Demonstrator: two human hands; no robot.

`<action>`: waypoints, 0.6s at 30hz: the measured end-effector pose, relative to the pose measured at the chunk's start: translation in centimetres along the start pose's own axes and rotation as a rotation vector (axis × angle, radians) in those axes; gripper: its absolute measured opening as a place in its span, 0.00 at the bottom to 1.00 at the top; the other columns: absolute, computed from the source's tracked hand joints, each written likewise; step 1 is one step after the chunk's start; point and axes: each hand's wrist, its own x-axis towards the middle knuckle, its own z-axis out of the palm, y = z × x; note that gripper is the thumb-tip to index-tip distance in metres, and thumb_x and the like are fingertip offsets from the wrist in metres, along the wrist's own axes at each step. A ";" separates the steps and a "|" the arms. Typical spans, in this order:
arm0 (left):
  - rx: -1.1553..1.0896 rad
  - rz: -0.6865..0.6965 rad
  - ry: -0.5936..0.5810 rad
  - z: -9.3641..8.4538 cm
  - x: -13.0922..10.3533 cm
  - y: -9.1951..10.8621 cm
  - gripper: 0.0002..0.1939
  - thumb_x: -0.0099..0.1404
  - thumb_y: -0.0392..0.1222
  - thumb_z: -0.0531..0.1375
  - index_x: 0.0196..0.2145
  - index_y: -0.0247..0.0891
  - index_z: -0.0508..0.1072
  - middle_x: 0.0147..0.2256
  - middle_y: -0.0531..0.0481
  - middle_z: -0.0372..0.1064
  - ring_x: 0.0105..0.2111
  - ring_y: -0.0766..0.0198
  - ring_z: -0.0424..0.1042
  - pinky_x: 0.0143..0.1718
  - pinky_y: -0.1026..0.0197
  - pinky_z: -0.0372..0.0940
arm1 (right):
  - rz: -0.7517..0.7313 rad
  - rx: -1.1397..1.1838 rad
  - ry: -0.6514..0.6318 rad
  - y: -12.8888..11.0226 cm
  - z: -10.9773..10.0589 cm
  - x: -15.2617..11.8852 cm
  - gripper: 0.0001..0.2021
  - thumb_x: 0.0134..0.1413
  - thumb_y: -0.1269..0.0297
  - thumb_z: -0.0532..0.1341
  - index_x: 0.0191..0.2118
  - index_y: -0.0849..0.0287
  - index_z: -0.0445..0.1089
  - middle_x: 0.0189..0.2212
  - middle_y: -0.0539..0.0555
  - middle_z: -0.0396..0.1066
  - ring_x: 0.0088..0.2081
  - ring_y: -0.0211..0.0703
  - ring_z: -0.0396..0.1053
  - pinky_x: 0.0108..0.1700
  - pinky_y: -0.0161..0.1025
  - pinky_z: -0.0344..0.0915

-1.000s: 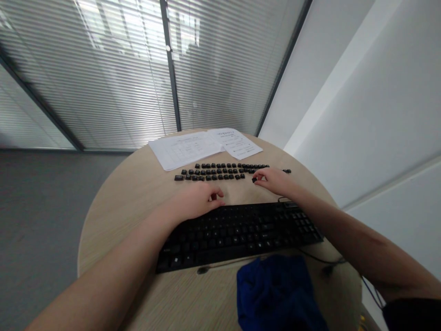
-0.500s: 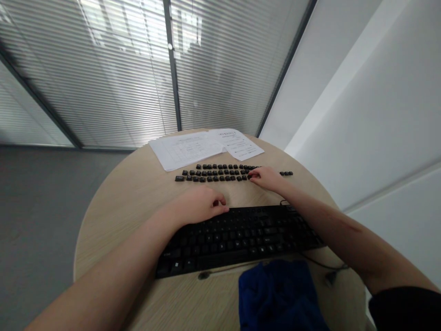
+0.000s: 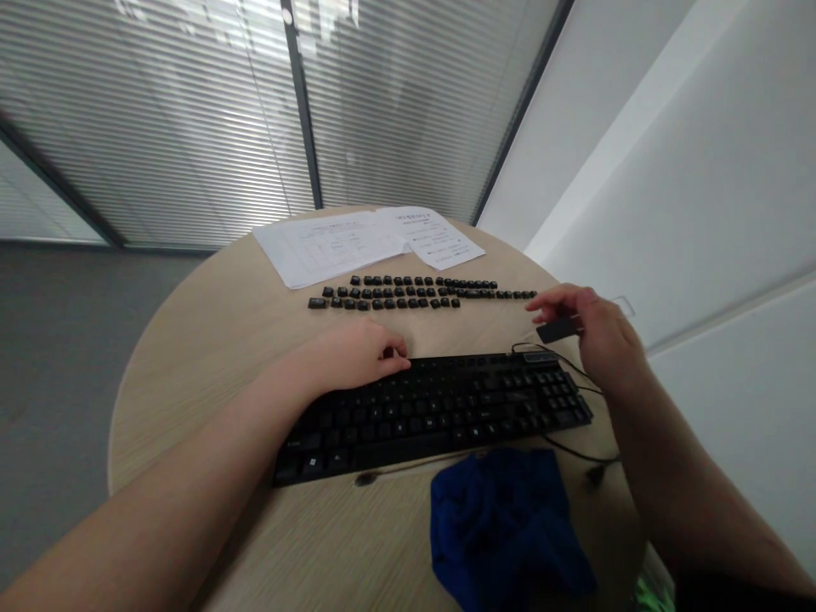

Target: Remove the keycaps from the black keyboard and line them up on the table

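Note:
At the back edge of the black keyboard (image 3: 408, 421), my left hand (image 3: 357, 353) curls its fingers, with the thumb against that edge, holding the board on its left half. My right hand (image 3: 603, 336) is raised over the table's right side, closed on a keycap puller with a black handle (image 3: 557, 330) and a thin wire loop. Its fingertips are close to the right end of the loose black keycaps (image 3: 399, 292), which lie in three rows behind the keyboard. Part of the keyboard's upper left is hidden under my left hand.
White printed sheets (image 3: 344, 246) lie at the back of the round wooden table (image 3: 184, 340). A crumpled blue cloth (image 3: 503, 527) sits in front of the keyboard. A black cable (image 3: 574, 450) runs at the right. Glass with blinds (image 3: 191, 127) stands behind, a white wall (image 3: 720, 187) at right.
My right hand has moved from the keycap rows to the right and up off the table, and the puller now shows in it. My left hand keeps its place on the keyboard. The view has tilted slightly.

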 end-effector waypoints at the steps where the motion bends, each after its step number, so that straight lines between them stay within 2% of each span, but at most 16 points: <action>1: -0.004 0.002 -0.005 0.1 0.0 0.0 0.16 0.71 0.51 0.58 0.44 0.44 0.84 0.37 0.45 0.82 0.35 0.55 0.76 0.38 0.56 0.63 | 0.059 0.016 -0.020 -0.4 -0.1 -1.0 0.35 0.73 0.36 0.43 0.39 0.53 0.81 0.29 0.54 0.75 0.33 0.45 0.75 0.34 0.40 0.70; 2: -0.008 0.004 -0.009 0.1 0.0 -0.1 0.16 0.71 0.51 0.59 0.44 0.44 0.84 0.38 0.45 0.82 0.36 0.55 0.76 0.39 0.56 0.63 | 0.123 0.035 -0.057 -0.7 -0.1 -1.9 0.36 0.72 0.35 0.43 0.37 0.54 0.80 0.24 0.52 0.71 0.26 0.43 0.71 0.28 0.39 0.67; 4: -0.017 0.010 -0.018 0.2 0.0 -0.2 0.15 0.71 0.51 0.59 0.44 0.44 0.83 0.40 0.45 0.82 0.38 0.54 0.77 0.40 0.56 0.64 | 0.201 0.057 -0.130 -1.2 0.6 -2.9 0.33 0.70 0.35 0.48 0.31 0.56 0.77 0.19 0.50 0.67 0.21 0.40 0.66 0.24 0.37 0.62; 6: -0.021 0.018 -0.028 0.3 -0.1 -0.2 0.15 0.70 0.51 0.59 0.45 0.43 0.83 0.41 0.45 0.82 0.39 0.53 0.77 0.41 0.55 0.64 | 0.217 0.056 -0.194 -1.5 1.5 -3.2 0.30 0.69 0.37 0.52 0.27 0.56 0.72 0.17 0.49 0.66 0.19 0.39 0.64 0.22 0.36 0.59; 9: -0.013 0.021 -0.041 0.3 0.0 -0.1 0.16 0.70 0.51 0.60 0.46 0.41 0.82 0.44 0.44 0.81 0.41 0.52 0.77 0.44 0.54 0.65 | 0.213 0.040 -0.283 -1.6 2.3 -3.1 0.24 0.70 0.44 0.53 0.27 0.55 0.69 0.15 0.46 0.63 0.18 0.38 0.62 0.21 0.35 0.54; 15: -0.037 0.001 -0.055 0.5 0.2 -0.3 0.15 0.69 0.51 0.60 0.44 0.41 0.81 0.43 0.45 0.81 0.41 0.54 0.77 0.43 0.55 0.65 | 0.180 0.004 -0.397 -1.5 2.8 -3.3 0.16 0.68 0.56 0.54 0.28 0.54 0.67 0.18 0.47 0.68 0.21 0.39 0.67 0.25 0.35 0.60; 18: -0.044 0.015 -0.048 0.7 0.3 -0.6 0.15 0.70 0.52 0.59 0.44 0.42 0.81 0.42 0.46 0.81 0.40 0.54 0.77 0.43 0.55 0.65 | 0.182 0.005 -0.411 -1.4 3.0 -3.3 0.15 0.67 0.58 0.55 0.28 0.54 0.66 0.18 0.47 0.69 0.20 0.39 0.67 0.24 0.35 0.60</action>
